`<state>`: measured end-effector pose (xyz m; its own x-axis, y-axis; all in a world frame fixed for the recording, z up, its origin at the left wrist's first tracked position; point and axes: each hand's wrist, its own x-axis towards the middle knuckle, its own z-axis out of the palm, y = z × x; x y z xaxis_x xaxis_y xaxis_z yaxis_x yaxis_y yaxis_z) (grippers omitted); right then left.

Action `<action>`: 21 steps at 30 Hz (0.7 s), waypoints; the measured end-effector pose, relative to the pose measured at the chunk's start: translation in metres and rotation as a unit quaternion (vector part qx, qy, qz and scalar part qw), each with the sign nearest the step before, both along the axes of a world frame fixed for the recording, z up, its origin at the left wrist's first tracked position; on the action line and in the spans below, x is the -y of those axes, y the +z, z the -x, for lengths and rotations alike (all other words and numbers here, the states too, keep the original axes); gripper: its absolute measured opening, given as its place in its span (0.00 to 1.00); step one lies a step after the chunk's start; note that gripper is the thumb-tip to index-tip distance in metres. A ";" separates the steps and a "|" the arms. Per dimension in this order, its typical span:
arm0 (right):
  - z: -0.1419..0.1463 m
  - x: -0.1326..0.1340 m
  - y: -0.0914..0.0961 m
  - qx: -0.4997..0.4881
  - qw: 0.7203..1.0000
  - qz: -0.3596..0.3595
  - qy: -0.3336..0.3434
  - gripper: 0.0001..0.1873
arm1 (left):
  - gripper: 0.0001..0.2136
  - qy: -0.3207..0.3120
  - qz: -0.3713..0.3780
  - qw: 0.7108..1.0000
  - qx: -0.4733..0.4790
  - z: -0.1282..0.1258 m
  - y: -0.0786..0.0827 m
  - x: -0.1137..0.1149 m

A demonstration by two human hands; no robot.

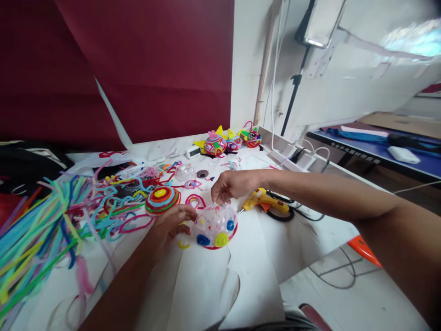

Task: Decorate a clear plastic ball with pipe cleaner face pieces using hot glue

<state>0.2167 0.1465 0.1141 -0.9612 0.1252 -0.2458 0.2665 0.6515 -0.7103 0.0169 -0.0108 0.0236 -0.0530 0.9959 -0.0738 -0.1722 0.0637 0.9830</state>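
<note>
From my head view, a clear plastic bowl (pixel 212 217) sits on the white paper (pixel 196 289) in front of me, with a yellow coil (pixel 221 239) and two blue coils (pixel 203 240) on its near side. My left hand (pixel 175 221) is at the bowl's left side, its fingers curved and apart; I cannot tell whether the fingertips touch the plastic. My right hand (pixel 234 185) is at the far edge, thumb and fingers drawn in close; whether they pinch the edge or some small piece, I cannot tell. A yellow scrap (pixel 183 245) lies near my left fingers. Beyond that hand stands a striped dome (pixel 162 201), with a pink loop (pixel 195 201) to its right. Loose pipe cleaners (pixel 48 230) spread over the left side. A yellow glue gun (pixel 267 201) lies right of the bowl, and three decorated balls (pixel 215 143) stand at the back.
</note>
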 end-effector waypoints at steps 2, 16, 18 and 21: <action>0.004 0.002 -0.002 0.030 0.999 0.026 0.001 0.11 | 0.11 0.027 -0.002 1.000 -0.010 -0.001 0.002 0.000; 0.038 -0.012 -0.032 0.155 0.984 0.093 0.000 0.06 | 0.16 0.105 0.008 0.994 -0.039 -0.003 0.000 -0.004; 0.040 -0.014 -0.038 0.163 0.983 0.085 -0.002 0.07 | 0.16 0.114 0.009 0.993 -0.040 -0.002 0.000 -0.004; 0.041 -0.017 -0.045 0.171 0.983 0.059 -0.005 0.08 | 0.15 0.123 0.014 0.991 -0.042 -0.002 0.000 -0.005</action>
